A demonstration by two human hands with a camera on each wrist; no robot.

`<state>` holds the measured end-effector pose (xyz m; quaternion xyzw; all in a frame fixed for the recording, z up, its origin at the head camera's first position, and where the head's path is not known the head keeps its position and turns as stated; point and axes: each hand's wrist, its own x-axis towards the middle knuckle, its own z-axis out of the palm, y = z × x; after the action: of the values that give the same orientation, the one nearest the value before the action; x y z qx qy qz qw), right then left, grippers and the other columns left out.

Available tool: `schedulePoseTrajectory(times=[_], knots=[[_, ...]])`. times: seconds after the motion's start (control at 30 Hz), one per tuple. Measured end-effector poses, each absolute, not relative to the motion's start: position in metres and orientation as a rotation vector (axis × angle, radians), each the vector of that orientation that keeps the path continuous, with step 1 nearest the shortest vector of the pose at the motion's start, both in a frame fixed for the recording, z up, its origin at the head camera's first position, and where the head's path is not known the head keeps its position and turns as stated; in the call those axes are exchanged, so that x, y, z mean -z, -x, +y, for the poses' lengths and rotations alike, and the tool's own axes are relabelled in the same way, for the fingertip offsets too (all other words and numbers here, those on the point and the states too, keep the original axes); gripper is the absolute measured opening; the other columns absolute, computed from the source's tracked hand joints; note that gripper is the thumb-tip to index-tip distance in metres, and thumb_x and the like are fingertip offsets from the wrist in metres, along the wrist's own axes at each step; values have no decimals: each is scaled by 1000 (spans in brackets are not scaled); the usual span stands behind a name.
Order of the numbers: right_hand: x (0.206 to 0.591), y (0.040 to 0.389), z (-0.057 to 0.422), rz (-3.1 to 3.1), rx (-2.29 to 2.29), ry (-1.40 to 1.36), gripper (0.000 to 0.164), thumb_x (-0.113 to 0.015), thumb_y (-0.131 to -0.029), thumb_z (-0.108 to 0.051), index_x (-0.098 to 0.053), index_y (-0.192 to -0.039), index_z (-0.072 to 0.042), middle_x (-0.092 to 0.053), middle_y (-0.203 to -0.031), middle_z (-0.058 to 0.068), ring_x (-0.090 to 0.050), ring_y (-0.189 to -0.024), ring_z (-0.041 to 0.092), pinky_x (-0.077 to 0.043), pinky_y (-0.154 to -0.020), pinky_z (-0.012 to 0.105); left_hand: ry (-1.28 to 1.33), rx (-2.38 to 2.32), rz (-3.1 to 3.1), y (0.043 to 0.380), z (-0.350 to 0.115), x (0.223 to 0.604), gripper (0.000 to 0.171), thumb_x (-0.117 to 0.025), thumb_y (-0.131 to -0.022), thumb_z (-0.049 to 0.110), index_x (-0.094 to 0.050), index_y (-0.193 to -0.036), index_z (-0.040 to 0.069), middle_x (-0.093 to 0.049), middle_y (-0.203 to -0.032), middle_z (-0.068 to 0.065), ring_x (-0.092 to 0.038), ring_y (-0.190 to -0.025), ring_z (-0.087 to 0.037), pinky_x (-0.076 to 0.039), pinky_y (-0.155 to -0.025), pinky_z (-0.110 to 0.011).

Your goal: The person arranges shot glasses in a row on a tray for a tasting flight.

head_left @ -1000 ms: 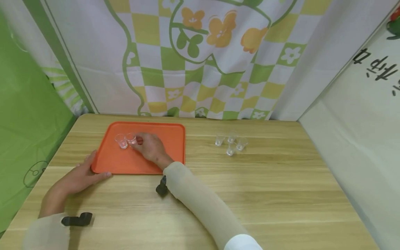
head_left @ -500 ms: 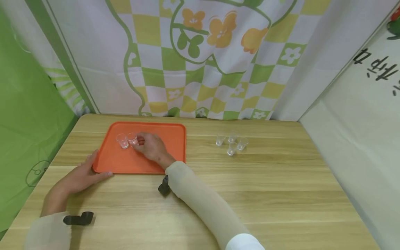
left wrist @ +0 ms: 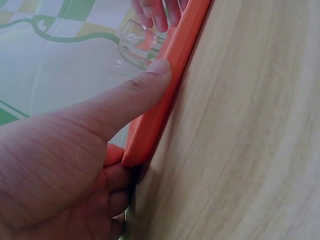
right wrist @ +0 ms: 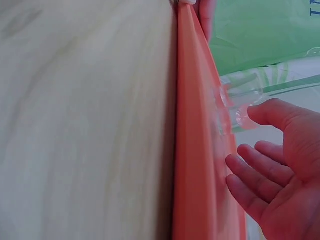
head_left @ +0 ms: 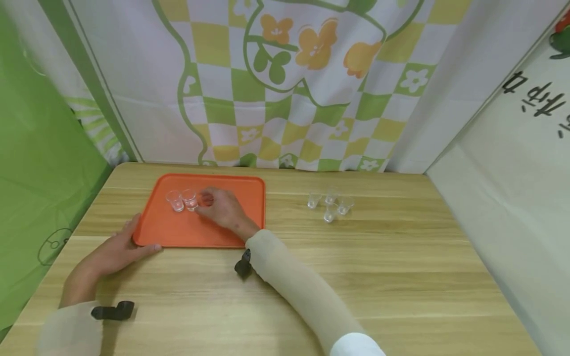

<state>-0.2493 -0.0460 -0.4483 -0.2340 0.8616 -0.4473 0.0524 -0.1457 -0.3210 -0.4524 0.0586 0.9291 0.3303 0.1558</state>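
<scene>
An orange tray (head_left: 178,232) lies on the left part of the wooden table. My left hand (head_left: 113,249) grips its near left corner; in the left wrist view the thumb (left wrist: 135,87) lies along the front rim, with curled fingers at the corner. Two small clear shot glasses stand side by side on the tray, a left one (head_left: 176,201) and a right one (head_left: 189,200). My right hand (head_left: 222,207) is just right of the right glass, holding nothing. In the right wrist view its thumb and fingers (right wrist: 267,165) are spread apart near the glasses.
Several more clear shot glasses (head_left: 330,213) stand grouped on the table (head_left: 378,272) right of the tray. A patterned curtain (head_left: 289,99) hangs behind the table. A green panel (head_left: 44,173) borders the left and a white one (head_left: 512,198) the right.
My right hand has let go of the right glass and drawn back slightly to the right. The left hand still grips the tray corner, and the glasses stay where they were.
</scene>
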Motion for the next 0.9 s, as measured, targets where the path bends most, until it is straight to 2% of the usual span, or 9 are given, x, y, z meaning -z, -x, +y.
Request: schedulePoseTrajectory(times=[0.13, 0.37, 0.6, 0.9], knots=[[447, 247, -35, 2581, 1413, 735, 42, -76, -94, -20, -67, -131, -3, -71, -123, 8, -68, -109, 15, -52, -84, 16, -178, -956, 2665, 146, -321, 454, 113, -66, -98, 52, 10, -162, 1, -2, -160, -43, -12, -142, -67, -21, -103, -82], [443, 237, -17, 2549, 1448, 700, 40, -76, -96, -20, -67, -131, -5, -69, -126, 6, -68, -111, 22, -52, -84, 18, -184, -964, 2662, 147, -319, 456, 113, -67, -97, 52, 10, -162, 1, -3, -160, -43, -13, -141, -67, -21, -104, -81], [428, 230, 3, 2500, 1499, 763, 43, -76, -96, -18, -65, -133, -1, -69, -128, 11, -67, -113, 27, -52, -88, 20, -171, -920, 2686, 146, -320, 453, 113, -66, -97, 55, 9, -162, 0, -9, -159, -43, -20, -137, -68, -26, -102, -81], [418, 219, 40, 2527, 1516, 866, 39, -75, -98, -22, -67, -132, -5, -69, -127, 13, -69, -109, 22, -54, -90, 23, -174, -941, 2687, 145, -321, 454, 113, -67, -97, 53, 8, -162, 0, -11, -159, -43, -21, -138, -68, -26, -101, -81]])
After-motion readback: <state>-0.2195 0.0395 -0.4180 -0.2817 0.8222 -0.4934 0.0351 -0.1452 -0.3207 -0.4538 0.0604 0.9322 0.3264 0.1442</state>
